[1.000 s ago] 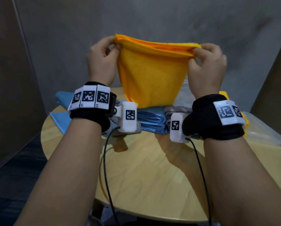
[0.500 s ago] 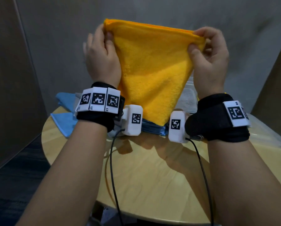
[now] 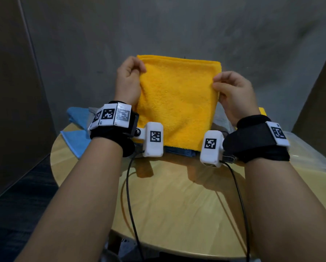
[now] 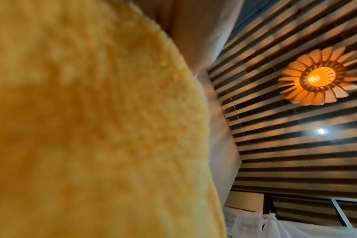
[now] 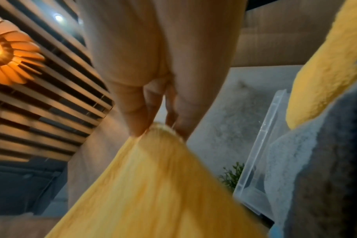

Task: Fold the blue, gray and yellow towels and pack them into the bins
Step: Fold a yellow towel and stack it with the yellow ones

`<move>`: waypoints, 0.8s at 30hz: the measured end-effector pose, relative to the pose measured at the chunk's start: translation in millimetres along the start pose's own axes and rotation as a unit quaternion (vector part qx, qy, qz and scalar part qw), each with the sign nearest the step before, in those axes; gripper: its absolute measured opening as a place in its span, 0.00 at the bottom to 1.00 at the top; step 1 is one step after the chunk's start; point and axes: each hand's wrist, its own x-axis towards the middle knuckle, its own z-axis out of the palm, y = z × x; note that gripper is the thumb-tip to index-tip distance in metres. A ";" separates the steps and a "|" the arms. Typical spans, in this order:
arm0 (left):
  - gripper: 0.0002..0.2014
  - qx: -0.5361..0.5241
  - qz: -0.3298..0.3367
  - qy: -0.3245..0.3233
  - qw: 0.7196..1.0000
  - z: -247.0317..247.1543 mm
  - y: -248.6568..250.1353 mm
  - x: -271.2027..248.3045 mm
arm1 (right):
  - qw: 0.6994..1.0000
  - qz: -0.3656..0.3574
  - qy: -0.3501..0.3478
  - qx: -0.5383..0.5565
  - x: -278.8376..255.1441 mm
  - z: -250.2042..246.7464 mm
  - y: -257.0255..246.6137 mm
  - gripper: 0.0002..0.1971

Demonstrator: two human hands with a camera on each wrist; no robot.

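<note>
A folded yellow towel [image 3: 179, 99] hangs as a flat square above the round wooden table [image 3: 186, 201]. My left hand [image 3: 129, 80] pinches its left edge near the top corner. My right hand [image 3: 232, 91] pinches its right edge a little lower. In the right wrist view my fingertips [image 5: 139, 128] clamp the yellow towel [image 5: 153, 185]; in the left wrist view the yellow towel [image 4: 81, 128] fills most of the picture and hides the hand. Blue towels [image 3: 75, 140] lie on the table's far left. A folded blue stack [image 3: 181, 151] shows under the yellow towel's lower edge.
A clear plastic bin [image 3: 313, 157] stands at the table's right side, also seen as the clear bin [image 5: 261, 161] beside gray [image 5: 326, 169] and yellow [image 5: 326, 72] towels. Gray walls close the scene behind. Two cables run from the wrist cameras over the table's near part.
The towel went from a draping triangle held by its top corners to a flat square. Both hands came lower, and the right hand slid down the right edge.
</note>
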 end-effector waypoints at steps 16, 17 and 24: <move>0.18 -0.055 -0.066 -0.143 0.986 -16.8 2.8 -7.1 | 1.000 -0.014 -0.023 -0.011 -0.9 -6.8 3.6 0.24; 0.17 -0.042 -0.061 -0.130 0.989 -16.0 1.1 -6.0 | 1.000 -0.010 -0.016 -0.011 -1.5 -5.4 2.1 0.23; 0.28 -0.018 -0.071 -0.222 0.972 -17.9 -3.7 -3.6 | 0.995 0.032 -0.077 -0.059 -3.5 -11.4 1.1 0.27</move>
